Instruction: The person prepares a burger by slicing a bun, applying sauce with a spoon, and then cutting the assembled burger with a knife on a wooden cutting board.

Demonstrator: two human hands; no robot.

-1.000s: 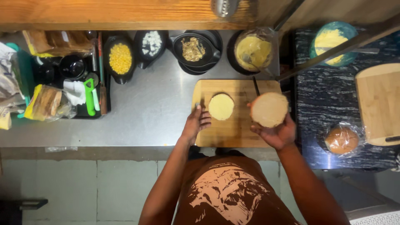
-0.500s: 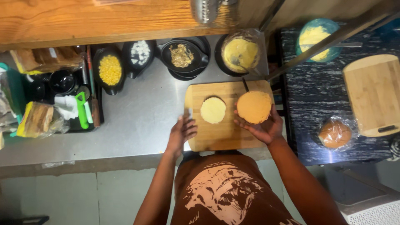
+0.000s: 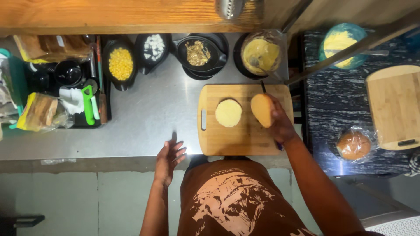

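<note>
A wooden cutting board (image 3: 238,142) lies on the steel counter. On it rests one bun half (image 3: 228,112), cut side up. My right hand (image 3: 282,124) holds the other bun half (image 3: 261,109) tilted on its edge over the right part of the board. My left hand (image 3: 169,159) hovers off the board near the counter's front edge, fingers spread and holding nothing.
Black bowls of corn (image 3: 120,64), white cubes (image 3: 153,47), a brown mix (image 3: 197,53) and yellow sauce (image 3: 261,54) line the back. At left are a tray (image 3: 78,122) of tools and a bagged bread (image 3: 40,112). At right are a wrapped bun (image 3: 353,145) and a second board (image 3: 393,107).
My left hand left the board and drew back toward the counter's front edge. My right hand turned the bun half from flat up onto its edge.
</note>
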